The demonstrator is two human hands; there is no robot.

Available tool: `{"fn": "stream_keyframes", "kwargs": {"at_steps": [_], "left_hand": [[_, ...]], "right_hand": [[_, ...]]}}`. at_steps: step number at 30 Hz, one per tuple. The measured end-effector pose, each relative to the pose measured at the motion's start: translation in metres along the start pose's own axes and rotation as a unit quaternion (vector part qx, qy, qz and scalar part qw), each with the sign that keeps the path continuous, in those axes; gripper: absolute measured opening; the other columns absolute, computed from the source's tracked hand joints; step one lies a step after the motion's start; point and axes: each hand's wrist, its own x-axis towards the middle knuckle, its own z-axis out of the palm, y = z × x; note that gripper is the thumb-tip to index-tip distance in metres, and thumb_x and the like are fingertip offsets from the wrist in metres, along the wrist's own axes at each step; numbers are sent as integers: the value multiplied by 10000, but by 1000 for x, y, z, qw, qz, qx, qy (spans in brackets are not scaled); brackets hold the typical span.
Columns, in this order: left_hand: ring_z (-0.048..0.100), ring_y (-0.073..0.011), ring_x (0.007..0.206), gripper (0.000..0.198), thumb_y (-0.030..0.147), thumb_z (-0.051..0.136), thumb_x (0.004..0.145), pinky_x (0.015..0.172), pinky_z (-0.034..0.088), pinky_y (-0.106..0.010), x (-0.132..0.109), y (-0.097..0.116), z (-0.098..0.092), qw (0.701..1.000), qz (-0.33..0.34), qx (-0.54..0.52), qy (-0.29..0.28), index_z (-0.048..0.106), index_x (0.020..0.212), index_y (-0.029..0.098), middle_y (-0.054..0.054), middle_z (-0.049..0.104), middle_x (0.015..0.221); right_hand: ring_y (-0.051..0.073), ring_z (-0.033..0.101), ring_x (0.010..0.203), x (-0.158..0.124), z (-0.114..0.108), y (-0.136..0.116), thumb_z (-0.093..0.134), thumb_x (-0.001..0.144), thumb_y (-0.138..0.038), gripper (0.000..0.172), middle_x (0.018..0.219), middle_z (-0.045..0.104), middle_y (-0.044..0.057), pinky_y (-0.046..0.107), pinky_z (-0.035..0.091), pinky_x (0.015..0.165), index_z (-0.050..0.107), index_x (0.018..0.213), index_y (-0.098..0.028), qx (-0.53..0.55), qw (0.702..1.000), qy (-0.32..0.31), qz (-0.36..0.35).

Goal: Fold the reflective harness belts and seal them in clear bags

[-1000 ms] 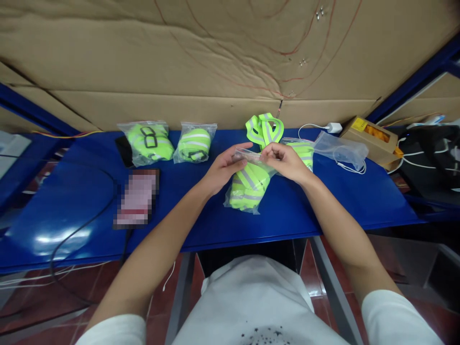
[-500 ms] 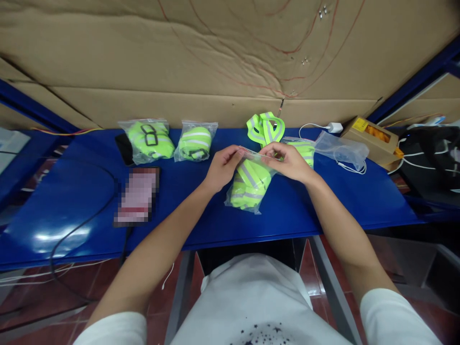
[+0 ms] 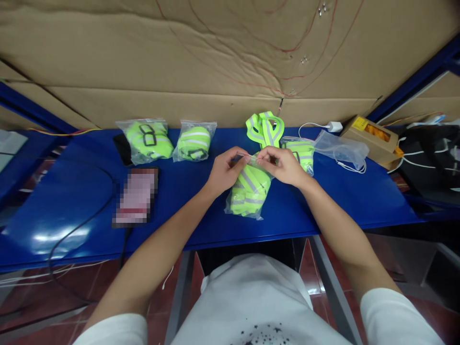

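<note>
A clear plastic bag stuffed with neon yellow reflective straps rests on the blue table in front of me. My left hand pinches the left end of the bag's top edge. My right hand pinches the same edge just to the right, the fingertips of both hands close together. Behind my hands lies a loose neon reflective strap, with another filled bag beside it.
Two more filled bags lie at the back left. A phone with a black cable lies to the left. An empty clear bag, a white charger and a small cardboard box sit at the right. Cardboard lines the wall behind.
My hands have drawn closer together along the bag's top edge, and the bag has sunk slightly toward the table.
</note>
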Motion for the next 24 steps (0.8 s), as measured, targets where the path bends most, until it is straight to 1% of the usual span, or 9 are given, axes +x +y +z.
{"fn": "stream_keyframes", "kwargs": {"at_steps": [5, 10, 13, 16, 17, 19, 21, 22, 24], "left_hand": [[549, -129, 678, 350, 514, 668, 926, 613, 411, -241, 1, -1, -2, 999, -11, 5, -48, 711, 935, 166, -20, 678, 806], [573, -138, 697, 448, 576, 582, 969, 635, 447, -250, 3, 2, -8, 994, -18, -7, -111, 737, 960, 156, -33, 699, 817], [562, -140, 688, 477, 606, 592, 956, 639, 446, -261, 5, 2, -11, 994, -14, -6, -112, 737, 942, 152, -24, 676, 776], [602, -161, 778, 471, 597, 571, 974, 702, 478, -274, 5, 2, -12, 996, -6, 0, -93, 716, 927, 152, -42, 690, 842], [627, -172, 827, 460, 590, 560, 982, 733, 497, -280, 5, 2, -12, 995, -6, -3, -97, 713, 969, 156, -54, 706, 900], [679, -201, 943, 441, 567, 623, 954, 795, 542, -300, 4, 3, -14, 989, -25, -38, -139, 662, 1185, 193, -74, 723, 1067], [701, -241, 1084, 656, 494, 786, 847, 861, 584, -338, 4, 4, -17, 972, -63, -90, -208, 500, 1391, 263, -90, 694, 1246], [700, -263, 1136, 793, 443, 856, 781, 883, 598, -362, 4, 4, -19, 963, -84, -110, -231, 425, 1429, 291, -97, 674, 1301], [701, -292, 1168, 884, 389, 913, 705, 892, 618, -403, 5, 3, -23, 960, -111, -116, -228, 377, 1403, 303, -105, 664, 1321]], "right_hand": [[113, 544, 652, -1, 3, 0, 691, 925, -527, 349, 747, 648, -5, 246, 393, 611, 721, 929, -180, -26, 1000, -13, 3], [85, 415, 522, -1, 6, -1, 645, 973, -512, 335, 578, 485, -66, 243, 306, 540, 678, 901, -186, -79, 997, -12, -14], [84, 356, 491, -4, 10, -3, 599, 1001, -509, 357, 533, 415, -79, 250, 290, 536, 619, 843, -190, -82, 996, -3, -43], [84, 342, 488, -6, 15, -7, 562, 1013, -538, 401, 539, 416, -76, 252, 297, 542, 547, 798, -200, -68, 996, 8, -64], [85, 342, 486, -6, 16, -7, 557, 1012, -552, 409, 537, 416, -76, 253, 296, 539, 544, 801, -202, -62, 996, 16, -63], [86, 334, 479, -5, 17, -7, 574, 996, -583, 426, 523, 393, -80, 255, 288, 528, 561, 803, -203, -45, 996, 55, -47], [88, 338, 482, -2, 14, -4, 606, 973, -602, 433, 520, 375, -80, 257, 290, 527, 605, 811, -200, -27, 993, 114, -33], [90, 357, 489, -1, 10, -2, 602, 975, -604, 434, 530, 393, -74, 258, 300, 530, 634, 830, -197, -17, 989, 142, -28], [98, 426, 505, 3, 1, 3, 548, 1005, -604, 445, 568, 474, -51, 259, 338, 542, 685, 896, -195, 4, 982, 186, -20]]}}
